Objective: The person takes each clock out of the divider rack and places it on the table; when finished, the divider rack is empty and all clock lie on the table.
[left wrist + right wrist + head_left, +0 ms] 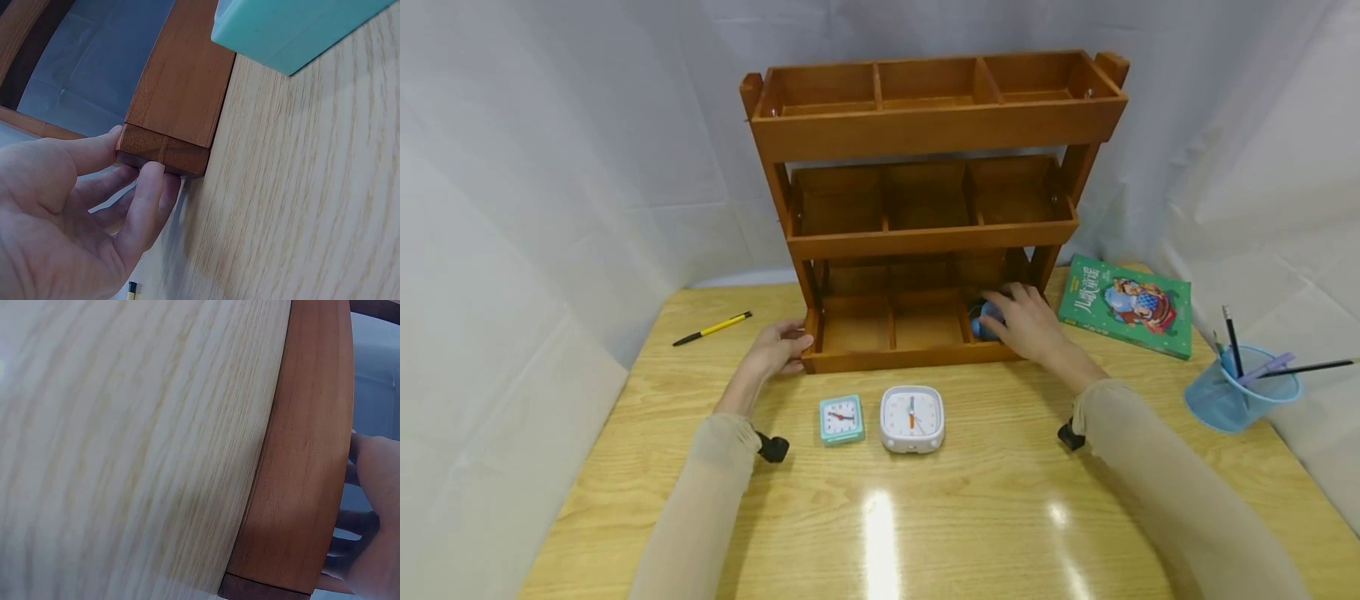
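A brown three-tier wooden shelf (917, 360) stands at the back of the table, each tier split into three compartments. At the bottom tier's left end, my left hand (772, 348) grips the corner, thumb on the upper edge and fingers on the end face (169, 153). My right hand (1030, 323) reaches into the bottom right compartment and holds a rounded blue object (988, 318). That object is mostly covered, so its kind is unclear; the front board (300, 456) hides it in the right wrist view. A teal clock (841, 419) and a white clock (912, 419) are before the shelf.
A yellow and black pen (712, 328) lies left of the shelf. To the right are a green picture book (1123, 307) and a light blue mesh cup (1232, 404) of pens and pencils. White cloth (535, 208) hangs around the table.
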A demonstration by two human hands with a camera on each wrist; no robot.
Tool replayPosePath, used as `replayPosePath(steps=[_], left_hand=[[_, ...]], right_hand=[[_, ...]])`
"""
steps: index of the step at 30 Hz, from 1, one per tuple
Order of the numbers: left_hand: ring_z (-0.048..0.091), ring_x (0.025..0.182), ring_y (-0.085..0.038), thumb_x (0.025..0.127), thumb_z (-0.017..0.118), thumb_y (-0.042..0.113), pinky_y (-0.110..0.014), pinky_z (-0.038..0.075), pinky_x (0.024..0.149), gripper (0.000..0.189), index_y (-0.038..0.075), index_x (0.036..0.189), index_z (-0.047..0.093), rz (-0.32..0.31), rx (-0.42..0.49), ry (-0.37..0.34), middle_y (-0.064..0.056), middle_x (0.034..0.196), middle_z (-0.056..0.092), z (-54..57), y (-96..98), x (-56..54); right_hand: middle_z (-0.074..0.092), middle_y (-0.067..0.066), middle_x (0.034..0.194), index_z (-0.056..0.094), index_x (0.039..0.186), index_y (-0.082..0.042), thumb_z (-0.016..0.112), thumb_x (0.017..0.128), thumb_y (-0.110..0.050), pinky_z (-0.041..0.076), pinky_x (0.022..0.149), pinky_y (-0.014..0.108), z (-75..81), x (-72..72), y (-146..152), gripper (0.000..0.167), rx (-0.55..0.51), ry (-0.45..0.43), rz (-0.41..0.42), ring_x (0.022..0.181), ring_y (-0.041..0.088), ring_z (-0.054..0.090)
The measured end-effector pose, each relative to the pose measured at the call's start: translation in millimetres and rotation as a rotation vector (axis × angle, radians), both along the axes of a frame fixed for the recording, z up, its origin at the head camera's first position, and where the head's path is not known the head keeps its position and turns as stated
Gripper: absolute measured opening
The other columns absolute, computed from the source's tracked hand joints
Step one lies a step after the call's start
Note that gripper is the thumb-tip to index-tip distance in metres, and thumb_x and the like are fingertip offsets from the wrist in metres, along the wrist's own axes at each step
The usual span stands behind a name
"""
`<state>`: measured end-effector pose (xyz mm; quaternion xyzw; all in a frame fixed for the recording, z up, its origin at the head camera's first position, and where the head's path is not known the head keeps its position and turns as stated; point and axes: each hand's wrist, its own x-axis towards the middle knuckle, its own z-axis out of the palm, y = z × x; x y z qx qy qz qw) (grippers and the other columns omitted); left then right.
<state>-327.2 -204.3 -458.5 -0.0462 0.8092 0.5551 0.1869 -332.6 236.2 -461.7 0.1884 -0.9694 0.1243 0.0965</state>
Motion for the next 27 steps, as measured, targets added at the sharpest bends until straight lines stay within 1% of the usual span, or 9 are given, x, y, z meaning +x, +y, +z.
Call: replayPosePath(steps=[3,5,9,12,16,21,27], left_hand=[[0.055,0.133,-0.030,0.111,0.055,0.020,-0.028,0.061,0.092,0.062,0.009,0.167,0.030,0.001,0.002,0.005,-0.021,0.164,0.042,-1.0,-0.5,-0.3],[0.055,0.133,-0.030,0.111,0.055,0.020,-0.028,0.061,0.091,0.062,0.009,0.167,0.030,0.001,0.005,0.008,-0.021,0.164,0.042,-1.5,-0.7,-0.5],[0.054,0.135,-0.031,0.111,0.055,0.021,-0.031,0.061,0.095,0.062,0.010,0.167,0.030,0.002,0.005,0.005,-0.021,0.165,0.041,-1.8,-1.1,-0.2],[0.053,0.137,-0.032,0.111,0.054,0.021,-0.034,0.060,0.098,0.062,0.010,0.167,0.030,0.002,0.007,0.002,-0.020,0.165,0.041,-1.6,-1.0,0.0],[0.051,0.139,-0.033,0.111,0.054,0.021,-0.033,0.060,0.097,0.062,0.010,0.167,0.029,0.002,0.008,0.004,-0.020,0.166,0.040,-1.2,-1.0,-0.2],[0.051,0.141,-0.033,0.111,0.054,0.021,-0.031,0.060,0.096,0.062,0.010,0.167,0.029,0.008,0.005,0.004,-0.020,0.165,0.041,-1.4,-0.9,-0.3],[0.050,0.142,-0.033,0.111,0.054,0.021,-0.037,0.059,0.102,0.063,0.010,0.167,0.029,0.009,0.005,0.001,-0.020,0.165,0.041,0.4,0.8,2.0]], right_hand=[[0.052,0.033,0.149,0.057,0.151,-0.010,0.063,0.106,-0.041,0.042,0.115,0.068,-0.1,-0.5,-0.5,0.054,0.013,-0.016,-0.034,0.137,0.054,0.048],[0.053,0.033,0.149,0.058,0.151,-0.011,0.062,0.107,-0.044,0.043,0.114,0.068,-1.2,-1.3,-0.7,0.055,0.028,-0.016,-0.060,0.137,0.054,0.049],[0.055,0.036,0.146,0.059,0.149,-0.010,0.059,0.107,-0.048,0.041,0.117,0.068,-3.5,-3.3,-0.5,0.057,0.073,-0.009,-0.096,0.136,0.056,0.049],[0.057,0.036,0.144,0.058,0.149,-0.009,0.056,0.107,-0.052,0.039,0.119,0.066,-4.4,-4.4,0.1,0.060,0.096,-0.021,-0.113,0.135,0.056,0.050],[0.057,0.035,0.145,0.055,0.151,-0.009,0.051,0.108,-0.055,0.037,0.120,0.065,-3.6,-5.7,0.6,0.063,0.120,-0.059,-0.127,0.137,0.054,0.049],[0.052,0.035,0.149,0.050,0.155,-0.008,0.045,0.110,-0.057,0.034,0.122,0.067,-2.0,-7.3,0.1,0.066,0.144,-0.112,-0.132,0.140,0.054,0.045],[0.047,0.036,0.151,0.045,0.158,-0.008,0.043,0.110,-0.058,0.036,0.119,0.068,-0.5,-7.2,-1.7,0.069,0.141,-0.173,-0.146,0.139,0.056,0.045]])
